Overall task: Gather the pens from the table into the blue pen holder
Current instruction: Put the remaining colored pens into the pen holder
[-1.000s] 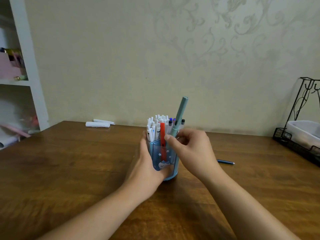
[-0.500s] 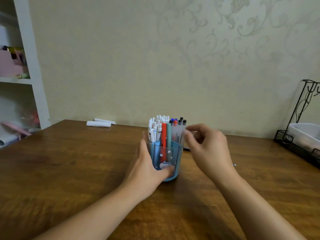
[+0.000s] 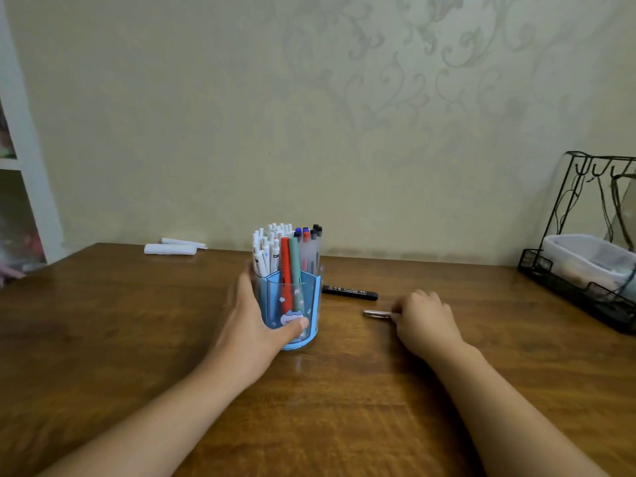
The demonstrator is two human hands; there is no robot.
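Observation:
The blue pen holder (image 3: 309,290) stands upright mid-table, packed with several white, red, teal and clear pens. My left hand (image 3: 254,315) wraps its left side, thumb across the front. A black marker (image 3: 349,292) lies on the wooden table (image 3: 103,332) just right of the holder. Nearer to me lies a pen with a silver end (image 3: 377,314); my right hand (image 3: 425,323) rests over it with fingers curled onto it, and most of that pen is hidden under the hand.
Two white rolled items (image 3: 170,248) lie at the table's back left by the wall. A black wire rack (image 3: 581,287) holding a clear plastic box stands at the right edge. A white shelf unit (image 3: 31,201) rises at far left.
The teal pen has dropped into the holder. My right hand let it go and moved right and down to the silver-ended pen on the table. The left hand stayed on the holder.

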